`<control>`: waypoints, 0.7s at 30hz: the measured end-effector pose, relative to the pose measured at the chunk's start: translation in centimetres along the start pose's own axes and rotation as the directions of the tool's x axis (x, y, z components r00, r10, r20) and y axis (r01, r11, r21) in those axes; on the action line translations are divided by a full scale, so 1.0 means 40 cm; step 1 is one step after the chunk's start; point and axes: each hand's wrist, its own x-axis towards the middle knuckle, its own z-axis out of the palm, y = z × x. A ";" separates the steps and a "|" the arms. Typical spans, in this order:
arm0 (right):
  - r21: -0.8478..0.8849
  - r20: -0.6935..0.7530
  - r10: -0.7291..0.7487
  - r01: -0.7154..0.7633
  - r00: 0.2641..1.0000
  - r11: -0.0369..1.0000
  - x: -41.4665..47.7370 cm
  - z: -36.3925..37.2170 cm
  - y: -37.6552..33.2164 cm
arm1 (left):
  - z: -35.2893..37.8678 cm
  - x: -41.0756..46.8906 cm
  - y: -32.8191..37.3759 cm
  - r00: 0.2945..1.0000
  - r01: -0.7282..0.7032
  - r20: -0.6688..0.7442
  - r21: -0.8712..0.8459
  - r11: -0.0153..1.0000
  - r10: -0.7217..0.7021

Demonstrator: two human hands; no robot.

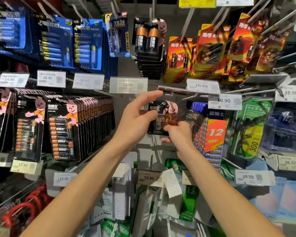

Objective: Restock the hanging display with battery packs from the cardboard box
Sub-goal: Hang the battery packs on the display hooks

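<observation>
Both hands grasp one battery pack point(161, 117) between them: the left hand point(137, 120) pinches its upper edge, the right hand point(178, 134) its lower corner, steadying it, probably to thread its hole onto the hook point(171, 90) just above.

Both hands cover the lower half of the battery pack point(162, 115); the price tags' point(128, 85) small print is blurred.

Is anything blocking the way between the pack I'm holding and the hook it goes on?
Nothing visible blocks it. Both hands, left and right, hold the pack just below the bare hook. The 22.90 tag hangs left of it, apart from the pack.
</observation>
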 end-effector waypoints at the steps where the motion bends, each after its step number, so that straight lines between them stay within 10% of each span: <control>1: -0.007 -0.002 0.005 -0.005 1.000 1.000 0.003 0.002 0.002 | 0.001 -0.001 0.000 1.000 0.000 -0.002 0.000 1.000 0.000; 21: -0.194 -0.119 0.029 -0.052 0.992 0.980 0.005 -0.008 0.040 | -0.022 -0.050 -0.073 0.996 0.059 0.076 -0.042 0.997 -0.055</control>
